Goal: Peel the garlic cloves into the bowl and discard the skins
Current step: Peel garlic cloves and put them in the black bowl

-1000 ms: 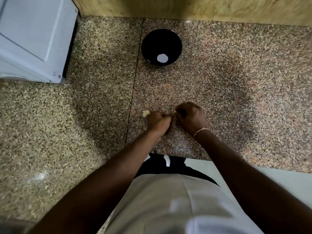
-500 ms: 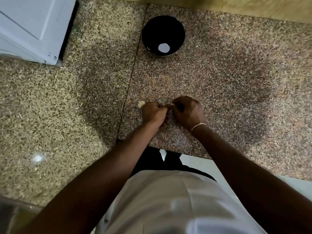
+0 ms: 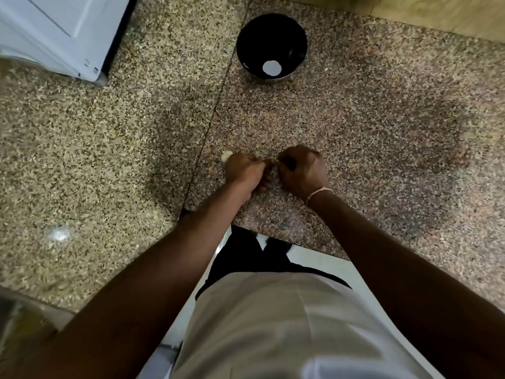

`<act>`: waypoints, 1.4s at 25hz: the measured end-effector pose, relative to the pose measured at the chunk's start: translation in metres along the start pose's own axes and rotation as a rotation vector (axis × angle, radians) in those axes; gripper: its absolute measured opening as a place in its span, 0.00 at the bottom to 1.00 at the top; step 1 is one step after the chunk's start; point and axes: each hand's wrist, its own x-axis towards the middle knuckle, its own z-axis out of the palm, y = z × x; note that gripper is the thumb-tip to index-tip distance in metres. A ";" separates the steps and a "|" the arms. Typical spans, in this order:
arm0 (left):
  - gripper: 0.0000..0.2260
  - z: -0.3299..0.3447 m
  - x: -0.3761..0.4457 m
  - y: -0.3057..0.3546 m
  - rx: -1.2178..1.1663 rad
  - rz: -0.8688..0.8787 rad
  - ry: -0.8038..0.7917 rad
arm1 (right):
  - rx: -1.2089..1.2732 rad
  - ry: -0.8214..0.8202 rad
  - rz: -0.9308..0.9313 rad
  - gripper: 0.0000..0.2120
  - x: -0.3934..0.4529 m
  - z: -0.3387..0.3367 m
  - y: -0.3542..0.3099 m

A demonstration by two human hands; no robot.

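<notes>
Both hands knuckle-curled over pale lumpy garlic, speckled granite counter.

A speckled granite counter was seen from above, divided by a thin dark seam running from the far edge toward the near edge. The left slab appeared paler and yellower, the right slab pinker. A black bowl stood on the right slab at the far side, just right of the seam. A white appliance sat on the far left corner. A pale garlic piece lay near the middle, just right of the seam.
</notes>
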 end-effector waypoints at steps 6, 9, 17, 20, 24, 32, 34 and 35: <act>0.12 0.006 -0.002 0.002 -0.017 -0.023 0.040 | 0.002 0.012 -0.027 0.06 0.000 0.002 0.005; 0.11 0.009 0.000 0.003 -0.052 -0.067 0.027 | 0.002 0.003 -0.041 0.07 0.000 0.003 0.008; 0.09 0.006 -0.001 0.009 -0.060 -0.086 -0.001 | 0.047 0.028 -0.089 0.05 -0.001 0.003 0.012; 0.09 0.002 0.001 0.007 -0.062 -0.087 -0.026 | 0.055 0.045 -0.094 0.04 0.000 0.003 0.013; 0.11 -0.003 -0.001 0.004 -0.072 -0.083 -0.074 | 0.049 0.039 -0.083 0.03 0.000 0.004 0.012; 0.10 -0.004 -0.002 0.005 -0.081 -0.087 -0.092 | 0.048 0.027 -0.055 0.05 0.000 0.006 0.013; 0.10 -0.004 0.000 0.004 -0.079 -0.086 -0.079 | 0.049 0.030 -0.057 0.04 0.000 0.007 0.014; 0.10 -0.004 0.001 0.004 -0.077 -0.088 -0.073 | 0.049 0.032 -0.058 0.04 0.000 0.007 0.014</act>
